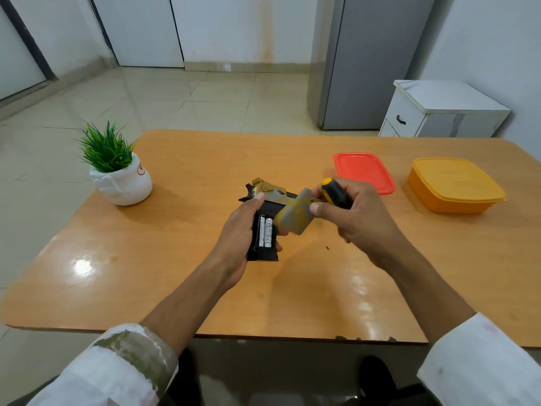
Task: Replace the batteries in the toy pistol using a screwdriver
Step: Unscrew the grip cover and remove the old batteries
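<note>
My left hand (238, 230) grips a black and gold toy pistol (268, 194) above the middle of the table, its grip turned toward me. The grip's compartment lies uncovered and two silver batteries (265, 232) sit side by side inside. My right hand (354, 215) holds a screwdriver with a yellow and black handle (330, 192) in its curled fingers. Its thumb and forefinger also pinch the grey and gold battery cover (295, 213), lifted just right of the compartment. The screwdriver's tip is hidden.
A small potted green plant (118, 171) in a white pot stands at the table's left. A red lid (364, 171) and an orange lidded box (453, 186) lie at the right back. The wooden table (175, 273) has a small dark speck (328, 247) near my right hand.
</note>
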